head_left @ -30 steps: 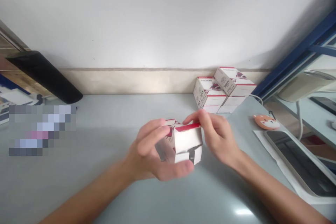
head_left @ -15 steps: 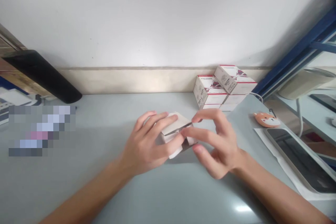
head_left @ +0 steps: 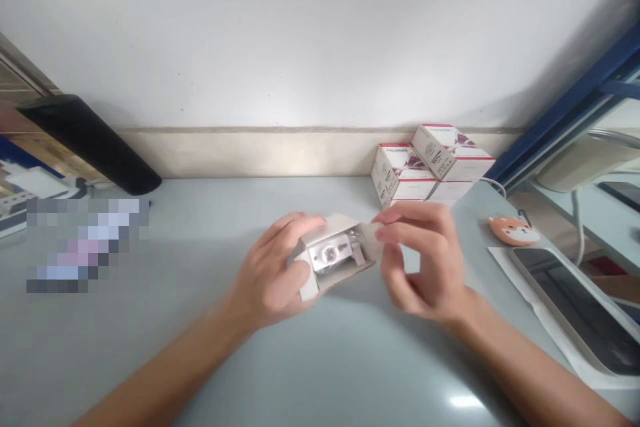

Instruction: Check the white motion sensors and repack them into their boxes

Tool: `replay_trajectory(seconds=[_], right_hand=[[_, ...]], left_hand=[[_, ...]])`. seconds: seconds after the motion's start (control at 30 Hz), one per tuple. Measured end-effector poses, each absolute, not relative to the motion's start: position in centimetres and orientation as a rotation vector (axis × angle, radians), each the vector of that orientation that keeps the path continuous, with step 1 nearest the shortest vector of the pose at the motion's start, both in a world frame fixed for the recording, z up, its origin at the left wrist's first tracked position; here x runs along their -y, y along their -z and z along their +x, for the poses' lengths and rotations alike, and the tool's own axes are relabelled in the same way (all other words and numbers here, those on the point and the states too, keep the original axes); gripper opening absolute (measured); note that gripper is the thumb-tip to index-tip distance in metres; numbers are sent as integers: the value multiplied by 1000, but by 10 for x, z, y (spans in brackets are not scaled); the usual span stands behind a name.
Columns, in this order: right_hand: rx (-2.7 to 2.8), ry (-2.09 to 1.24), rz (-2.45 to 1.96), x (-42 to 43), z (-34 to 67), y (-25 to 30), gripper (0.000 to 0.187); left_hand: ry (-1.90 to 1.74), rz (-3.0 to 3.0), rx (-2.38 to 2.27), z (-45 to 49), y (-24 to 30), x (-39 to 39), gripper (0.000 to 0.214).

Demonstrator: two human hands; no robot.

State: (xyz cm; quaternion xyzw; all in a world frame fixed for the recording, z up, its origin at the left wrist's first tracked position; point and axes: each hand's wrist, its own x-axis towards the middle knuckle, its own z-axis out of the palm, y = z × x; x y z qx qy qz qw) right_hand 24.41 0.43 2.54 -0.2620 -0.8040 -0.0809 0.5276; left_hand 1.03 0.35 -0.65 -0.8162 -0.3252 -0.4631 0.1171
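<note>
A small white cardboard box [head_left: 320, 233] lies on its side just above the grey table [head_left: 200, 227], its open end turned toward me. Inside it a shiny metal part [head_left: 331, 255] shows. My left hand [head_left: 273, 273] wraps round the box's left side, with the thumb on the lower flap. My right hand [head_left: 425, 260] pinches the box's right-hand flap [head_left: 371, 235] between thumb and forefinger and holds it back.
Several red-and-white boxes [head_left: 433, 163] are stacked against the back wall at the right. An orange animal-shaped item [head_left: 514, 230] and a phone [head_left: 575, 307] on white paper lie at the right. A black object [head_left: 87, 140] leans at the left.
The box was turned so its open end faces me and its flaps are folded back, showing the metal part. My right hand went from the top flap to the right flap.
</note>
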Motion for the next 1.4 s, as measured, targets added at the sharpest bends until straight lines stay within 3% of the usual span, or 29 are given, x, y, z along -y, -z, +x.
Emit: replay_trajectory(seconds=[0.2,0.43,0.9,1.13,1.4], right_hand=[[2027,62,-764,-12,250,-22,37],[2060,267,-730,-8,249,-24,34],[1980,353,-973,-9,237,-16,15],[1527,512,-1172,-36,278,-35,13],[1583,756,-1458,-65,306,-8,19]], left_hand=[[1454,-2277,853,15,10,-13,50],[1282,-2112,688,15,-12,-8,56],[986,-2243,810,9,-14,-8,30],[1038,-2276,883,7,-18,-6,35],[1134,-2292,856,9,-14,-8,33]])
